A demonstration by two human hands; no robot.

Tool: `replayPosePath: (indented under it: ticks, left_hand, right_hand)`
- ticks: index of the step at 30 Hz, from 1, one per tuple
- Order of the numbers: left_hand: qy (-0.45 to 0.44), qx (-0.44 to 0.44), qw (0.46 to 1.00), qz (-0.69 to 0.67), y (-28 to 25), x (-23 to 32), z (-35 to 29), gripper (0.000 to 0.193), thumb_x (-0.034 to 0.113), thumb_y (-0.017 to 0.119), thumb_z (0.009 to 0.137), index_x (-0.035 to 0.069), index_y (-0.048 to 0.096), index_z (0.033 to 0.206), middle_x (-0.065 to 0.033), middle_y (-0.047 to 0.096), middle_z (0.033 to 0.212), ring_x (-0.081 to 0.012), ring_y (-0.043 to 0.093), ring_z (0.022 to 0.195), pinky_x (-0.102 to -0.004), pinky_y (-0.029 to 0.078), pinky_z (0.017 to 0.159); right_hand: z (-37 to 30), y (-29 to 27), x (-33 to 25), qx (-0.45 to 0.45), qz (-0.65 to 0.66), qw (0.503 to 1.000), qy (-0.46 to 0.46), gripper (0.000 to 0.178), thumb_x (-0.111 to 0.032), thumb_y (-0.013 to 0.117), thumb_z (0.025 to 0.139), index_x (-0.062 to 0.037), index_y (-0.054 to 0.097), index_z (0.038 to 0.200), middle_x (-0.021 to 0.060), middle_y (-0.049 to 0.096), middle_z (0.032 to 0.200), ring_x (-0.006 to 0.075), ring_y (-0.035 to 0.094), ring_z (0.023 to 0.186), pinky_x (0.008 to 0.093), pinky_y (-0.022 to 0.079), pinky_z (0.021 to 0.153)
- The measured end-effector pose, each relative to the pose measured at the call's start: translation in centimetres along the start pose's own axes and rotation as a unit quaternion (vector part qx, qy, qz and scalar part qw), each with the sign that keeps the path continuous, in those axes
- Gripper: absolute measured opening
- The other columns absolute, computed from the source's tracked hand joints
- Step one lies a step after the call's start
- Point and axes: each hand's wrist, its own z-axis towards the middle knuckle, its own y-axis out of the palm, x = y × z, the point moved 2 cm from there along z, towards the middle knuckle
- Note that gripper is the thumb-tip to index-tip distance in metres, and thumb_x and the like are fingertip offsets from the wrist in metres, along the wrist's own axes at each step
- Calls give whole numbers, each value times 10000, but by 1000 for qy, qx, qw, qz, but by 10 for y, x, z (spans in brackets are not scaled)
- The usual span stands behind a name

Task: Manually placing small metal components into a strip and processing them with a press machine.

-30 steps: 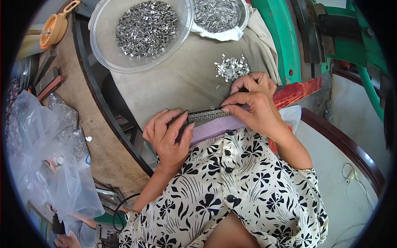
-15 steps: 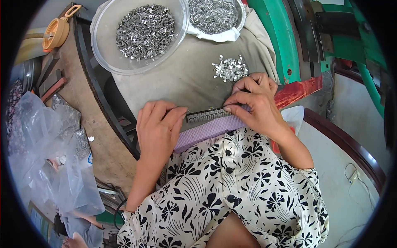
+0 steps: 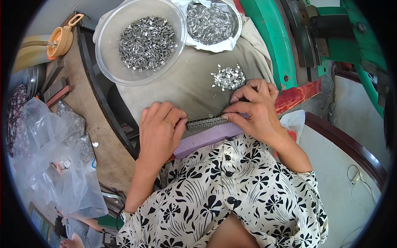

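The right hand [image 3: 257, 108] pinches the dark comb-like strip [image 3: 203, 123] near its right end, thumb and forefinger meeting at its upper edge. The left hand [image 3: 158, 129] has turned over from the spread, thumb-forward pose of a second ago; its fingertips are now drawn together just beside the strip's left end. A tiny sliver shows by them, but I cannot tell whether they hold it. The strip has stayed with the right hand, so that side seems to steady it while the left does the finer work.

The strip carries a row of thin metal pins and lies along the purple checked pad [image 3: 209, 141], which is on the near side of both grips. Just beyond the right fingers sits a pile of small silvery flakes [image 3: 227, 77], with a stray piece [image 3: 214, 96] between pile and strip on the tan cloth [image 3: 171, 93].

Farther out stand a clear plastic tub [image 3: 108, 66] and a metal bowl [image 3: 238, 29], both holding loose metal pieces. A green metal frame [image 3: 268, 39] crowds the space beyond the right hand — and the right fingers themselves hide the strip's far end.
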Motion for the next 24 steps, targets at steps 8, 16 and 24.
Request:
replayPosePath:
  ticks: [8, 16, 24]
  left_hand:
    - [-28, 35, 998, -48, 0, 1, 4, 125, 19, 726, 732, 40, 636, 816, -64, 592, 801, -270, 586, 783, -368, 442, 711]
    - [16, 59, 995, -77, 5, 12, 28, 121, 3, 729, 750, 23, 636, 824, -81, 593, 794, -266, 608, 741, -354, 476, 647]
    - [12, 50, 995, -91, 14, 12, 44, 98, 4, 724, 763, 25, 652, 826, -67, 608, 805, -240, 630, 727, -337, 489, 627]
  right_hand:
    - [30, 5, 2, 29, 14, 999, -43, 123, -153, 796, 730, -122, 738, 833, 10, 619, 895, 240, 586, 891, 388, 416, 793]
    - [33, 5, 2, -48, -64, 992, -94, 157, -82, 727, 770, -42, 623, 880, 90, 545, 828, 292, 605, 810, 417, 478, 705]
    - [7, -18, 12, 3, 204, 978, 53, 116, -11, 682, 860, -11, 592, 934, 74, 597, 864, 188, 619, 754, 317, 456, 623]
